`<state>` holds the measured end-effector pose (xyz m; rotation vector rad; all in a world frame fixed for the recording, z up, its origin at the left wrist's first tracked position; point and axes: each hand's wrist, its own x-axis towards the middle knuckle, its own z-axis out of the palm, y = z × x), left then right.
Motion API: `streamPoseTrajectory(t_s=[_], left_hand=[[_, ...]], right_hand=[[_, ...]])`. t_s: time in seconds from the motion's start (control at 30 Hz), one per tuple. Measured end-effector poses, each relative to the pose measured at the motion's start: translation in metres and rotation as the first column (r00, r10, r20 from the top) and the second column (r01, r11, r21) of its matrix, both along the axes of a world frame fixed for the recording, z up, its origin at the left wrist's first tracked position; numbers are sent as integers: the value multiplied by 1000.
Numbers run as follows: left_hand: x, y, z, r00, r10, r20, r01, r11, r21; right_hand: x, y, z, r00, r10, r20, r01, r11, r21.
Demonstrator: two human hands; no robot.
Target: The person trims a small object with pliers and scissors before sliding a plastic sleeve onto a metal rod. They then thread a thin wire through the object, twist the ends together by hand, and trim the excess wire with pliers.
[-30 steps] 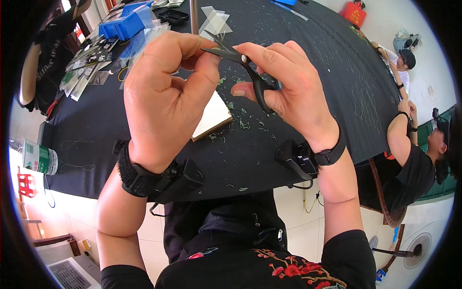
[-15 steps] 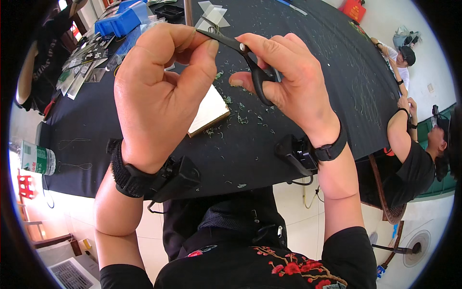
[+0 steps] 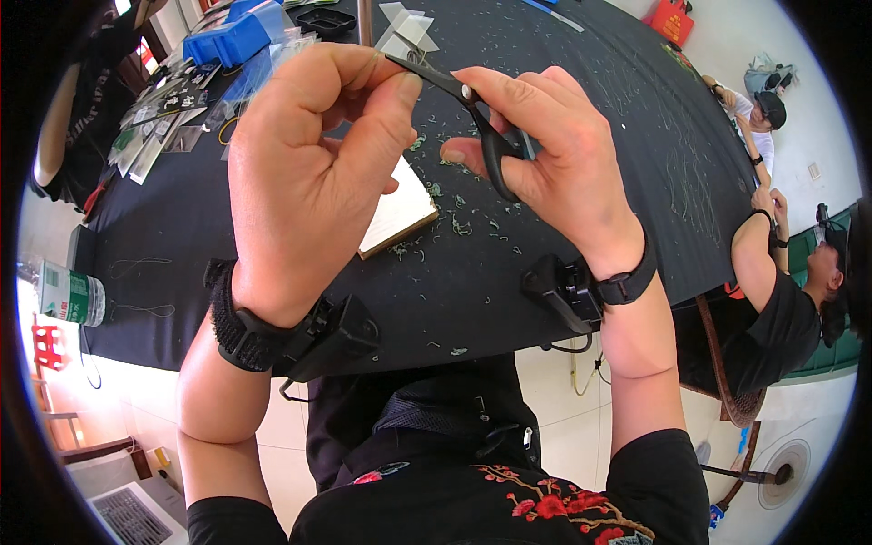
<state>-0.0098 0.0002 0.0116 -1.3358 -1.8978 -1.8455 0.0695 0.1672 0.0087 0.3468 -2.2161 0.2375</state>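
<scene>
In my right hand (image 3: pixel 554 154) is a pair of black scissors (image 3: pixel 480 116), my thumb and fingers at the handle loops. The blades point up and left to the fingertips of my left hand (image 3: pixel 313 173). That hand is closed in a pinch right by the blade tips. Whatever it pinches is too small and hidden to name. A thin dark loop shows just beyond the tips. Below the hands, a pale flat block (image 3: pixel 400 218) with a brownish edge lies on the black-covered table (image 3: pixel 436 313), partly behind my left hand. Green thread clippings (image 3: pixel 459 202) are scattered beside it.
At the far left stand a blue bin (image 3: pixel 227 41) and a black tray (image 3: pixel 325 22), near flat packets (image 3: pixel 150 132). Translucent sheets (image 3: pixel 409 25) lie beyond my hands. A plastic bottle (image 3: pixel 74 298) is at the left edge. People sit along the right side (image 3: pixel 772 300).
Both hands and the scissors have shifted slightly to the right. The left pinch and the right hand's hold on the scissors look the same.
</scene>
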Motion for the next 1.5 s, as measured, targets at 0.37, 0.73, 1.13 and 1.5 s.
streamPoseTrajectory(t_s=[0.37, 0.73, 1.13, 1.5], left_hand=[[1, -1, 1, 998, -22, 51, 23, 1000, -6], [2, -1, 1, 1000, 11, -15, -11, 1000, -22], [1, -1, 0, 1000, 19, -12, -19, 1000, -21], [2, -3, 0, 1000, 27, -2, -27, 999, -18]], right_hand=[[3, -1, 2, 998, 29, 55, -28, 999, -19], [3, 0, 2, 1000, -8, 29, 8, 1000, -10], [5, 1, 4, 1000, 1, 30, -2, 1000, 16], [7, 2, 4, 999, 34, 20, -34, 999, 25]])
